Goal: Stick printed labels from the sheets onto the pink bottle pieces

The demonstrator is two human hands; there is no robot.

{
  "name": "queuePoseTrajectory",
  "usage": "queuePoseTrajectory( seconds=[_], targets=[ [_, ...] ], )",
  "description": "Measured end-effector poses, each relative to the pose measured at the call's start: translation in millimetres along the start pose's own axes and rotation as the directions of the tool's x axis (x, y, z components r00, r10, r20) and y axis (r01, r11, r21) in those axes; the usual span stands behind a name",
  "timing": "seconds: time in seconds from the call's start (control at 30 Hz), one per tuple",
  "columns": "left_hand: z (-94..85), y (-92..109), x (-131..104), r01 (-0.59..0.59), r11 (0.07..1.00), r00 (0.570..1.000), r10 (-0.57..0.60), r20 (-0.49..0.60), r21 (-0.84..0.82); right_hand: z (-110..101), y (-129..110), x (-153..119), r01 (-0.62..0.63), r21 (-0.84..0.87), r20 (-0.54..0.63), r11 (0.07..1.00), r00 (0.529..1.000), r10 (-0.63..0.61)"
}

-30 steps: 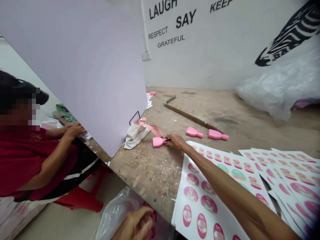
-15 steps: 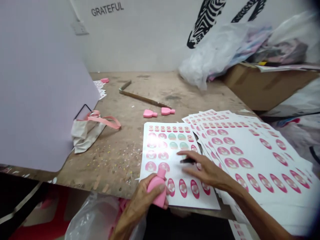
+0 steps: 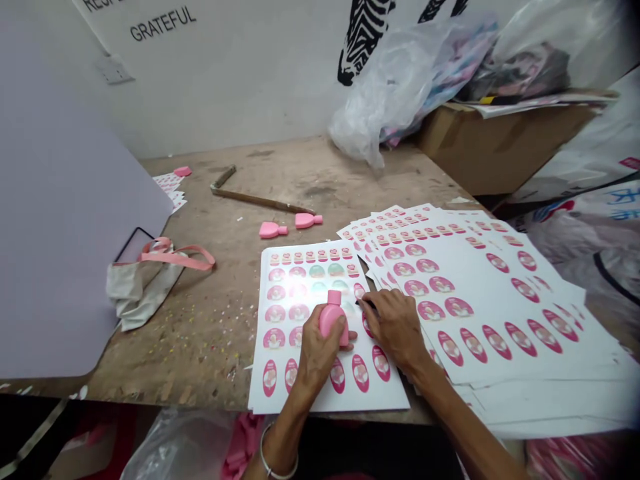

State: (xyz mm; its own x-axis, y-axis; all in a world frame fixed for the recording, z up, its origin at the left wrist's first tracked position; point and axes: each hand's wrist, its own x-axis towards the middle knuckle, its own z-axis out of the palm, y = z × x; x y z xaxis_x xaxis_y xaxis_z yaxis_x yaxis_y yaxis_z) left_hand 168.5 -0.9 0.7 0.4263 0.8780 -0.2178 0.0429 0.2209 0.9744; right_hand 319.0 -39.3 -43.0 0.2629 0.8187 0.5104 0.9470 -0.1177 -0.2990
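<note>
My left hand [image 3: 320, 347] is wrapped round a small pink bottle [image 3: 333, 320], its neck pointing up, above a sheet of stickers [image 3: 310, 393]. The sheet carries rows of pink oval and dome-shaped stickers and a few green ones. At the sheet's right edge my right hand [image 3: 395, 327] is closed in a pinch, its fingertips beside an oval sticker [image 3: 359, 291]. A small dark thing shows at those fingertips, mostly hidden by them. Two more pink bottles, one [image 3: 273, 230] and another [image 3: 308, 221], lie on their sides beyond the sheet.
Fanned sticker sheets [image 3: 500, 293] cover the right of the wooden table [image 3: 210, 333]. A bent wooden strip [image 3: 260, 200] lies behind the bottles. At left are a cloth bag [image 3: 145, 287] with pink straps and a pale panel [image 3: 60, 220]. A cardboard box [image 3: 495, 143] and plastic bags stand back right.
My left hand has raised the pink bottle off the sheet's lower edge towards its middle. My right hand has moved to the sheet's right edge and its fingers have closed. The view has shifted right.
</note>
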Motion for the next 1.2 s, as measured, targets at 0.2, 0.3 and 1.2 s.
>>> queuePoseTrajectory(
  seconds=[0.2,0.3,1.2],
  targets=[
    [-1.4,-11,6,-0.036,0.999,0.999,0.035,0.029,0.038,2,1,-3,0.000,0.069,0.020,0.998,1.000,-0.001],
    [-2.6,-11,6,-0.045,0.999,0.997,0.043,0.061,0.031,3,0,-3,-0.037,0.137,0.017,0.990,0.999,0.035],
    [-1.0,5,-21,0.097,0.854,0.995,-0.063,0.083,-0.511,-47,-48,-11,-0.188,0.675,0.054,0.713,0.977,0.207]
  ],
)
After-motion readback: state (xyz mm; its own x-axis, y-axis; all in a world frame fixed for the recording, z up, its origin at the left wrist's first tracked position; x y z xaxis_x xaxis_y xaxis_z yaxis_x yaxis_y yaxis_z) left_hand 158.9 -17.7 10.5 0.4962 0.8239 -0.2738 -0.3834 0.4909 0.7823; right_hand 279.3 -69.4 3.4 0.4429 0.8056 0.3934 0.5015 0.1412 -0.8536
